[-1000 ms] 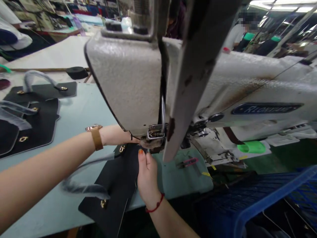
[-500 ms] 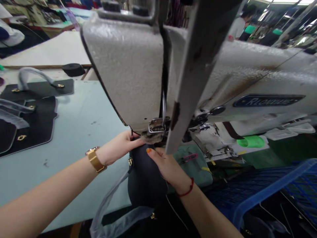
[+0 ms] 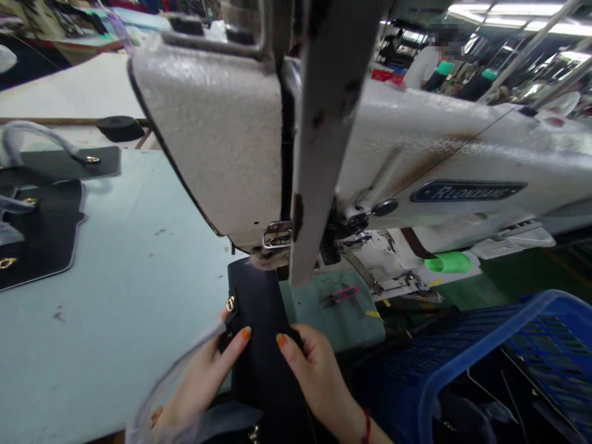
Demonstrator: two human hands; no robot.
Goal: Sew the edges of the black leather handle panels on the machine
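Note:
A black bag panel [image 3: 261,314] lies under the head of a white sewing machine [image 3: 213,135], its far end close to the needle area, which is hidden behind the machine's head. My left hand [image 3: 203,370] grips the panel's left edge, thumb on top, beside a gold ring fitting [image 3: 230,303]. A plastic-wrapped handle [image 3: 171,376] loops from that fitting across my left wrist. On the panel's right edge, my right hand [image 3: 319,370] is closed with its thumb pressed on top and fingers beneath.
More black panels with wrapped handles [image 3: 46,228] lie at the left of the pale table [image 3: 148,320]. Pink thread snips [image 3: 342,296] rest right of the machine's needle end. A blue basket [image 3: 430,376] holding black pieces stands at lower right. A person [image 3: 423,65] is in the background.
Both hands have moved back toward me from the needle area, and the panel now lies straighter, more of it showing. The view has shifted slightly to the right.

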